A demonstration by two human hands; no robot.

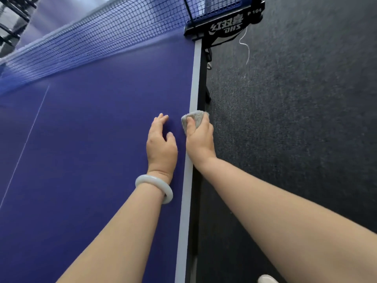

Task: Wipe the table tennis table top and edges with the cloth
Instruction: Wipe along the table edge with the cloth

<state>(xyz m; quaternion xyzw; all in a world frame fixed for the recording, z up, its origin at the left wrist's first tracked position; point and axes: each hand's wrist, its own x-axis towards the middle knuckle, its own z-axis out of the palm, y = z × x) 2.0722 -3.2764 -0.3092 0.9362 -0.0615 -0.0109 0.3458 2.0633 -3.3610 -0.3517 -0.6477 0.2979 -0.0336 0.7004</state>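
The blue table tennis table [91, 139] fills the left of the head view, with its white side line and dark edge [194, 86] running up the middle. My right hand [201, 139] grips a small grey cloth [194, 118] wrapped over that side edge, thumb on top and fingers down the outer side. My left hand [161, 144] rests flat on the blue top just left of the cloth, fingers relaxed, with a pale bangle [155, 186] on the wrist.
The net [98, 39] crosses the table at the far end, held by a black clamp post [226, 23] at the edge. A white cord [245, 48] hangs from the post. Dark carpet [295, 129] lies to the right. A white shoe tip [267, 279] shows below.
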